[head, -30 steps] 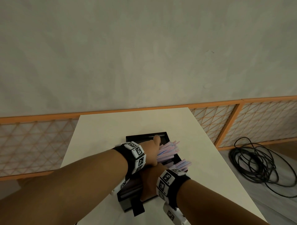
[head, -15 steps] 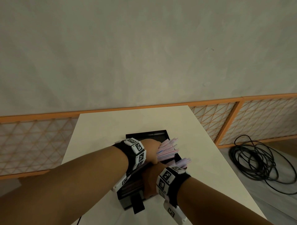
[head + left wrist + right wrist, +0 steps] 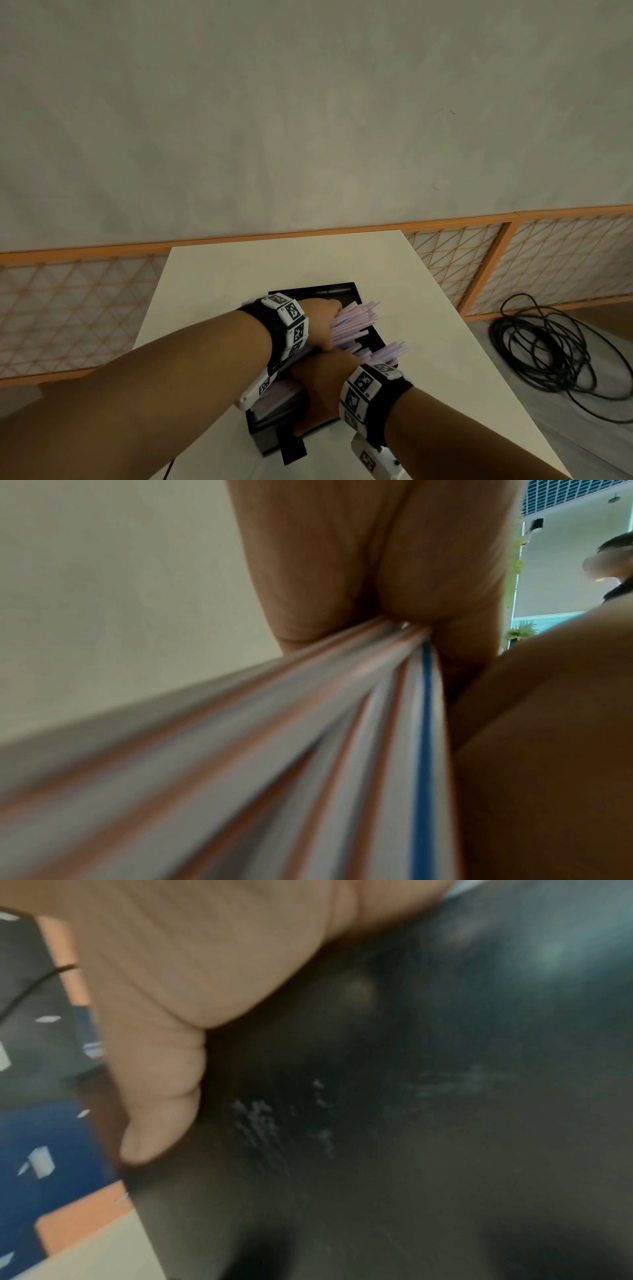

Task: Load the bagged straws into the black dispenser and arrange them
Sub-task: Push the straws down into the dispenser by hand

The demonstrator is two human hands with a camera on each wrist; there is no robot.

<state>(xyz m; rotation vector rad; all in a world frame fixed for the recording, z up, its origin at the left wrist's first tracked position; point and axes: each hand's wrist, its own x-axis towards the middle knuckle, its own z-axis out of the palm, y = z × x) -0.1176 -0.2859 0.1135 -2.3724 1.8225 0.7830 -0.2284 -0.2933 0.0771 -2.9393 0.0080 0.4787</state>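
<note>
The left hand sits over the far half of the dispenser, fingers wrapped round a bundle of straws. In the left wrist view the fingers close on the striped straws where they bunch together, so the grip is firm and about mid-length. From this hand the straws run away to its right and slightly away from the person, their cut ends fanning out past the dispenser's right wall. Their long axis lies roughly across the dispenser's width, tilted up at the free end instead of lying flat in the tray.

Nearer the person, just right of and below the left hand, the right hand rests on the near part of the dispenser. In the right wrist view its thumb lies against the black dispenser surface; the other fingers are hidden, so I cannot tell whether they curl round the edge or lie flat. A second tuft of straw ends pokes out just beyond this wrist, pointing the same way.

My reading: the left hand is the nearer to the loose bundle and does the arranging while the right steadies the box. The coming move likely turns on lowering the raised right-hand ends so the straws lie level with the tray's long side, ends inside the wall. The dispenser stands on the table.
</note>
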